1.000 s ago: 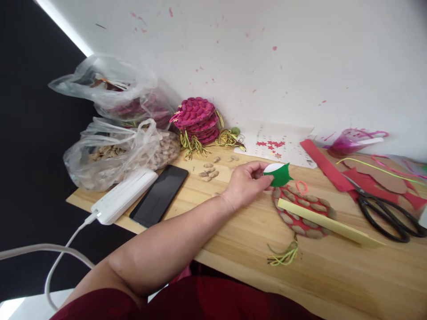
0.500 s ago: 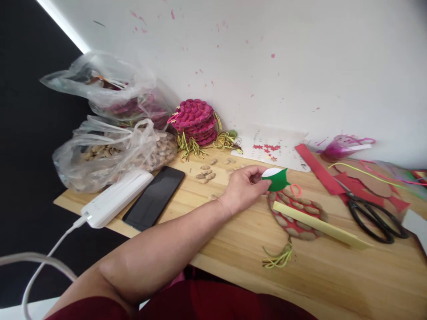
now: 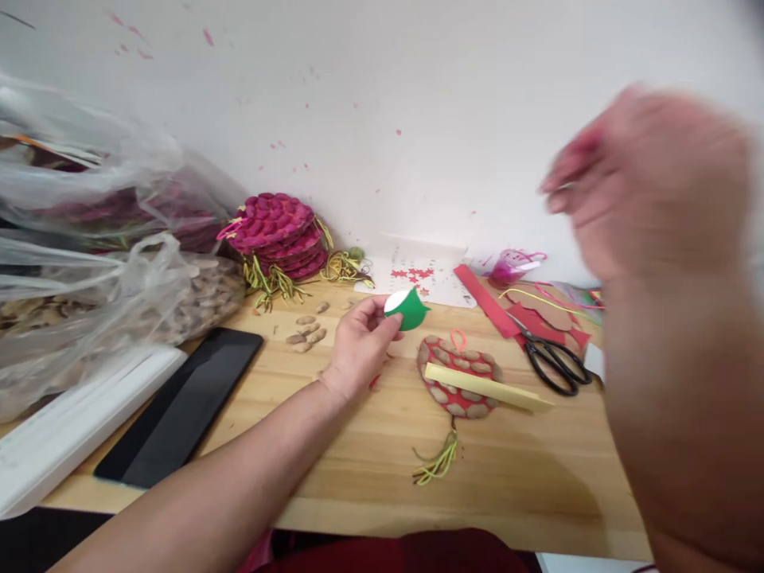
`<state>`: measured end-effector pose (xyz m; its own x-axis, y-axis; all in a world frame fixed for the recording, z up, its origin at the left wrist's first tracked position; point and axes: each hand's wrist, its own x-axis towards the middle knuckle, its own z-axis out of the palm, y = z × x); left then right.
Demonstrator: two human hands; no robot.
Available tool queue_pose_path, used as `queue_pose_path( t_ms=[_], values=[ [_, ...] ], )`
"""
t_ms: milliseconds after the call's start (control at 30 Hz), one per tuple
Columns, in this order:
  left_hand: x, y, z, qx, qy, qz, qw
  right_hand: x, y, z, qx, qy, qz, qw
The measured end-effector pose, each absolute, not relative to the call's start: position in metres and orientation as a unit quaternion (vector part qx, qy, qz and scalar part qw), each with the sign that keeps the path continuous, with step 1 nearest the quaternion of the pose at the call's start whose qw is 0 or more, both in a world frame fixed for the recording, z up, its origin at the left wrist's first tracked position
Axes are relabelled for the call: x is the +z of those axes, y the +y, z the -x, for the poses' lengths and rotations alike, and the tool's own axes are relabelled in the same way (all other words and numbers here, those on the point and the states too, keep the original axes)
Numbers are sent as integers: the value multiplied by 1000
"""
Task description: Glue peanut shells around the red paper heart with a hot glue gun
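My left hand (image 3: 361,346) pinches a green paper cutout (image 3: 413,313) with a pointed edge and a white patch at its upper left. It hovers over the table, just left of a red disc covered in peanuts (image 3: 438,394). That disc has an orange-pink loop (image 3: 458,341) at its top and a yellow-green tassel (image 3: 440,461) below. A pale yellow strip (image 3: 486,387) lies across it. Raised high on the right, close to the camera, my right hand (image 3: 656,183) is smeared by motion. Its fingertips look pinkish; whether they hold anything cannot be made out.
Black-handled scissors (image 3: 558,362) rest by red paper scraps (image 3: 486,302) at right. Behind are a sheet with red stars (image 3: 415,274) and stacked magenta peanut discs (image 3: 278,231). Plastic bags (image 3: 206,294), a phone (image 3: 182,406), a white power bank-like block (image 3: 89,430) and loose peanuts (image 3: 307,330) occupy the left.
My right hand has come into view, raised at the right. The camera view has shifted rightward and closer. My left hand still holds the green cutout.
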<state>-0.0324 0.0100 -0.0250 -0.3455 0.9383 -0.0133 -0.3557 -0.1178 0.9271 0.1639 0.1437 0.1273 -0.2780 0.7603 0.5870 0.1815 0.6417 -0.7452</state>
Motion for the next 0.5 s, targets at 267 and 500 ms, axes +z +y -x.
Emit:
queue_pose_path(
  t_ms=[267, 500],
  values=[
    [-28, 12, 34, 686, 477, -304, 458, 23, 183, -126, 281, -799, 502, 177],
    [-31, 15, 38, 700, 466, -284, 460, -15, 198, -125, 225, -833, 493, 115]
  ],
)
